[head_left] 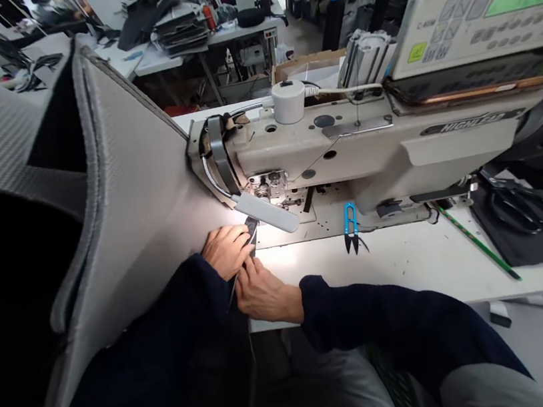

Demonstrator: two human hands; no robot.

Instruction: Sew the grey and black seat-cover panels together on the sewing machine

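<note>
A large grey, thick textile piece [144, 161] stands up on the left and runs under the sewing machine [303, 138]. Along its edge near the needle area lies a narrow black strip [252, 230] with a pale line on it. My left hand [228, 251] rests on the grey piece, its fingers curled over the edge with the strip. Just below, my right hand [266, 292] pinches the same edge, close against my left fingertips. A grey lamp bar [267, 213] hides much of the presser foot and needle.
Blue thread snips [350, 227] lie on the white table [391, 261] right of my hands. Farther right are a green pencil [479, 241] and black-handled scissors [524, 205] on dark cloth. A control panel [478, 19] tops the machine. Stacked dark pieces [181, 31] lie behind.
</note>
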